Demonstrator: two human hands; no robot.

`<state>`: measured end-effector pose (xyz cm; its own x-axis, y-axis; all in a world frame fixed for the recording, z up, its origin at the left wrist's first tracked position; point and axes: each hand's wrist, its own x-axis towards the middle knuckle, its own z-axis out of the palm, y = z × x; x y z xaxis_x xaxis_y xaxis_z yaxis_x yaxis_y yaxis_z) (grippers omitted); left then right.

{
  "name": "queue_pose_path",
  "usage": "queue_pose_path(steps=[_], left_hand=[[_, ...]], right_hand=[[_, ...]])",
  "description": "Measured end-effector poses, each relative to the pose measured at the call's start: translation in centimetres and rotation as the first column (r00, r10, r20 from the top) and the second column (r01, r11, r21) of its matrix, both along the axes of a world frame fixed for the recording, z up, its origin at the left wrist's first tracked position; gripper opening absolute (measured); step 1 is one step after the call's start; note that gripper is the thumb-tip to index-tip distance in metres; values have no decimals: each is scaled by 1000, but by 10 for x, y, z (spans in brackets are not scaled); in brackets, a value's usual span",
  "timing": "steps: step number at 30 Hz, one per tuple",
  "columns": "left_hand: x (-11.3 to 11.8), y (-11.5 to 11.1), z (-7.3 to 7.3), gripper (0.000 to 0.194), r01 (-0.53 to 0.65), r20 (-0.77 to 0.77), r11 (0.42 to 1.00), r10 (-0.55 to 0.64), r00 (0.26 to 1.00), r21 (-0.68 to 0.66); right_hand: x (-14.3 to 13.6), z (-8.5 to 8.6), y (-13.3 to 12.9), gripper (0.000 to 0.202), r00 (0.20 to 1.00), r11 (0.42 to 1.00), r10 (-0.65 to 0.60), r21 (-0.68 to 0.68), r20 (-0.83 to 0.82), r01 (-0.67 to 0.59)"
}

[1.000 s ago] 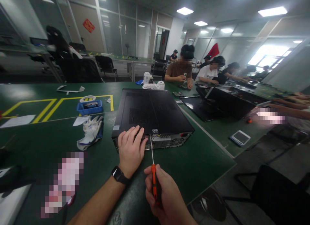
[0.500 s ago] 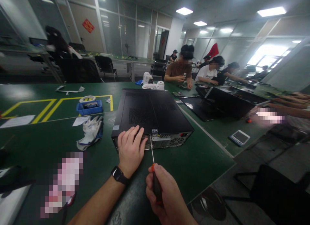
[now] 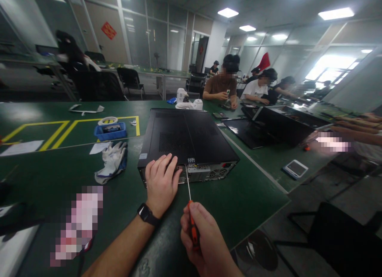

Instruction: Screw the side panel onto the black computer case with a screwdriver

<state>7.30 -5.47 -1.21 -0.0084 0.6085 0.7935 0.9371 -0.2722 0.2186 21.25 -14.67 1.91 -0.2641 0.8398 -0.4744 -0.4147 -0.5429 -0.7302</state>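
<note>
A black desktop computer case lies flat on the green table, its rear panel with ports and a fan grille facing me. My left hand, wearing a black watch, rests over the rear top edge with its fingers laid out on the case. In my right hand is a screwdriver with an orange and black handle. Its thin shaft points away from me, and the tip meets the rear panel near the top edge, just right of my left thumb. The screw head itself is too small to make out.
Left of the case lie work gloves, a blue bin with small parts and a tape roll. To the right are another opened case, a black panel and a phone-like device. Co-workers sit beyond.
The screwdriver handle has turned in my right hand, so more of its orange side shows. My left hand and the case keep their places.
</note>
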Motion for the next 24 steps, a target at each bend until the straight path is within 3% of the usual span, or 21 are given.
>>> queue_pose_path(steps=[7, 15, 20, 24], left_hand=[[0, 0, 0, 39, -3, -3, 1000, 3, 1000, -8], [0, -2, 1, 39, 1, 6, 1000, -1, 1000, -31], [-4, -7, 8, 44, 60, 25, 994, -58, 998, -95], [-8, -20, 17, 46, 147, 49, 986, -143, 988, -75]], right_hand=[[-1, -4, 0, 51, 1000, 999, -17, -30, -16, 16], [-1, -4, 4, 58, 999, 999, 46, -5, -28, -46], [-1, -18, 9, 56, 996, 994, 82, 81, -28, -80], [-1, -17, 9, 56, 996, 990, 90, 111, -17, -88]])
